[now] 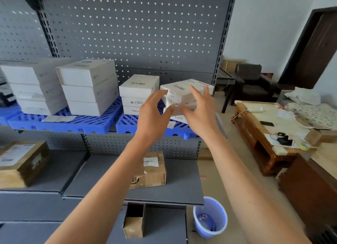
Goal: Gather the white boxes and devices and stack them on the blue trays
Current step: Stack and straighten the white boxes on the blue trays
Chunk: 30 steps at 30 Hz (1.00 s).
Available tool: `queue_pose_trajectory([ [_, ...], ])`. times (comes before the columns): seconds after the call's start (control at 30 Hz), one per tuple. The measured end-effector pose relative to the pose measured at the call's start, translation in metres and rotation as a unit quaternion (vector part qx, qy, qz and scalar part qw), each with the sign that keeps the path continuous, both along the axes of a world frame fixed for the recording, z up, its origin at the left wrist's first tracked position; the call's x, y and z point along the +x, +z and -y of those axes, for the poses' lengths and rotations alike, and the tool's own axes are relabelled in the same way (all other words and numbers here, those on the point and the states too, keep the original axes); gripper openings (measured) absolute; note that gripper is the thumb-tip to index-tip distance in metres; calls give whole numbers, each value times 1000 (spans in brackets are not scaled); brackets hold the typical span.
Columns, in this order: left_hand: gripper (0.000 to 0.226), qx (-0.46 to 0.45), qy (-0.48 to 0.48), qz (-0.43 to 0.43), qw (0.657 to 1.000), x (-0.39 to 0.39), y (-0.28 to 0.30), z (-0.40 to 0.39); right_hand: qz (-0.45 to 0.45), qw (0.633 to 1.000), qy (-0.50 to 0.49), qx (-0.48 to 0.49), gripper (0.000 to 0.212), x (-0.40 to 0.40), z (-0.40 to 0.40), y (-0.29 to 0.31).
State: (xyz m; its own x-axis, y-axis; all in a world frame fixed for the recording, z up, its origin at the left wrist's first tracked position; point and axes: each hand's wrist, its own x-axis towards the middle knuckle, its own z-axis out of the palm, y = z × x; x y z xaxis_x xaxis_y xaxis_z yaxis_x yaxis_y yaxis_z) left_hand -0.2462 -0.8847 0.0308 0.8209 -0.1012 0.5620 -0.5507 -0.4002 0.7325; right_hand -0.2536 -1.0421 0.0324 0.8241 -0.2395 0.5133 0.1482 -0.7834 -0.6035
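Shelf (164, 189) w/ pegboard back carries two blue trays side by side; I keep boxes on those bc that's where the task wants them, off the bare metal. Left tray (60, 124) holds two tall stacks of big white boxes (87, 87), squared up and pushed toward the back edge so they don't tip fwd. A loose paper (58, 118) lies near its front edge.

Right tray (127, 124) has two stacks of smaller boxes. Left stack (138, 94) sits straight, near the tray's back-left corner. Right stack (184, 99) at the tray's right end is crooked: top box (186, 90) is twisted and tilted vs the ones under it, lower ones are skewed too, and the bottom one reaches the front edge. My guess: that's what I'm here to fix, else it slides off the shelf's right end.

Left hand (155, 112) is spread, fingers splayed, in front of the stack's left side. Right hand (198, 110) is spread too, in front of its right side. Neither grips anything. Can't tell if my fingertips touch cardboard; thumbs nearly meet at the middle box. Palms face in so I can squeeze both sides and square it up.

Lower shelf has brown cartons (149, 170), not my job. Blue bin (209, 218) on floor by the shelf's right end.
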Motion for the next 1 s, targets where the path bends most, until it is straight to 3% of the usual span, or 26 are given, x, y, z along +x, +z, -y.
queue_pose_trajectory([
  [0.47, 51, 22, 17, -33, 999, 4, -12, 5, 42, 997, 32, 49, 53, 13, 2, -7],
  [1.0, 40, -38, 47, -53, 997, 12, -18, 17, 67, 986, 134, 69, 41, 5, 53, -4],
])
